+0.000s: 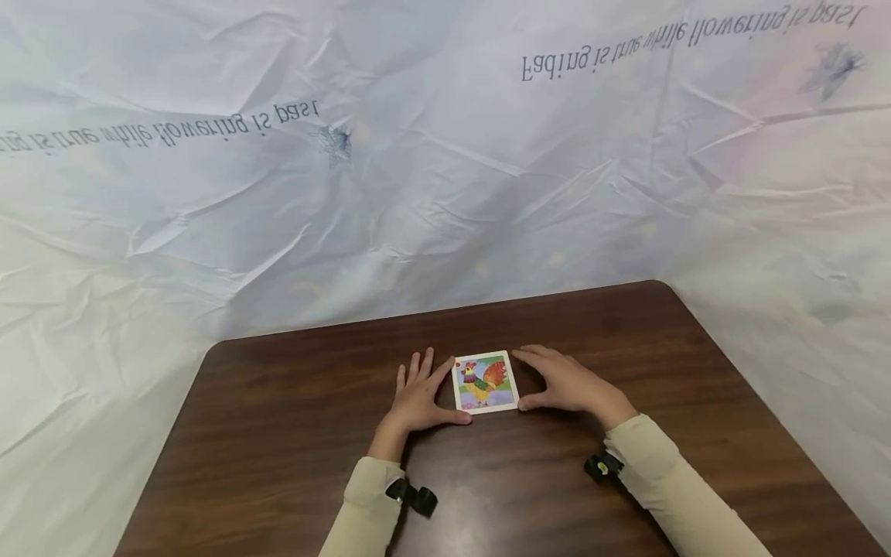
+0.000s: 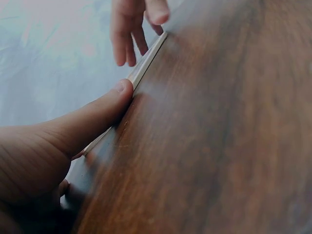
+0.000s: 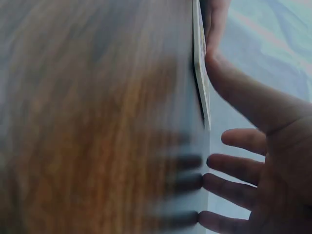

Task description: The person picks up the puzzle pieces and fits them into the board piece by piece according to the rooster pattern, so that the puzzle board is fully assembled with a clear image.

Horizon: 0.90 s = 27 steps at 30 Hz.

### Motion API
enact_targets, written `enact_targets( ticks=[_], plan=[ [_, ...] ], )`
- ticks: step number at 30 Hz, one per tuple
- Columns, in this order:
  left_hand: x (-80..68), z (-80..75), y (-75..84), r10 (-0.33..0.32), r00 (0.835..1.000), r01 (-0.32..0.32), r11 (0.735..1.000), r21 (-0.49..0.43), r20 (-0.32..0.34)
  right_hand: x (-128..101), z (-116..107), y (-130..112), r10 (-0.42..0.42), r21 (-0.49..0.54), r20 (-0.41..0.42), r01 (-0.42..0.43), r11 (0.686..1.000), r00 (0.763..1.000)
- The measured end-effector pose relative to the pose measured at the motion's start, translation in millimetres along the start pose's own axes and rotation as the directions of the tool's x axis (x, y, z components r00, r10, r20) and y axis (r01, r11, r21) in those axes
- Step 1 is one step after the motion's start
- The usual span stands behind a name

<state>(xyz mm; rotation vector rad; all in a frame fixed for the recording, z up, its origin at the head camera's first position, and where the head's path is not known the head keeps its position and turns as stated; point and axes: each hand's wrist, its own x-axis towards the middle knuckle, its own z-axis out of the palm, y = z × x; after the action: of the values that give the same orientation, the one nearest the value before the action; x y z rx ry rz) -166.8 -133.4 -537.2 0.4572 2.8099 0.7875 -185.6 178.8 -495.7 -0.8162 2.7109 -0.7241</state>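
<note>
- Rooster picture card (image 1: 485, 382) lies flat on the brown wooden table (image 1: 278, 433), near the middle of the tabletop, with its white border showing all round.
- Left hand (image 1: 418, 398) rests on the table just left of the card; its thumb (image 2: 105, 114) presses the card's near-left corner, and the four fingers lie straight and slightly spread, pointing to the far side beside the card's left edge.
- Right hand (image 1: 567, 383) rests just right of the card; its thumb (image 3: 243, 97) touches the near-right corner, and the fingers (image 3: 229, 163) stretch out relaxed along the right edge, reaching toward the far-right corner.
- Neither hand curls round the card; it sits between the two thumbs, its thin pale edge (image 2: 146, 61) flat against the wood.
- Beige sleeves (image 1: 657, 472) cover both forearms, each with a small black clip (image 1: 602, 466) at the wrist.
- Beyond the far edge of the table hangs a crinkled pale sheet (image 1: 418, 155) printed with upside-down lettering, filling the background and running down both sides.
</note>
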Motion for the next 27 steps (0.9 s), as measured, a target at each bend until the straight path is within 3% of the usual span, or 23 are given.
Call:
enact_targets(
  ticks=[6,14,27],
  plan=[
    [-2.2,-1.1,1.0,0.005,1.0,-0.005,1.0,0.002,-0.005,2.1,-0.9,5.7,0.005,-0.006,0.063,-0.005,1.0,0.998],
    [-2.4,-3.6,2.4,0.01,1.0,-0.01,1.0,0.011,-0.005,13.7,-2.2,6.6,-0.004,-0.065,0.065,0.008,0.998,0.998],
    [-5.2,-0.6,-0.7,0.0,1.0,0.0,1.0,-0.006,-0.007,22.0,3.0,9.3,-0.027,-0.07,0.073,0.032,0.997,0.997]
  ],
)
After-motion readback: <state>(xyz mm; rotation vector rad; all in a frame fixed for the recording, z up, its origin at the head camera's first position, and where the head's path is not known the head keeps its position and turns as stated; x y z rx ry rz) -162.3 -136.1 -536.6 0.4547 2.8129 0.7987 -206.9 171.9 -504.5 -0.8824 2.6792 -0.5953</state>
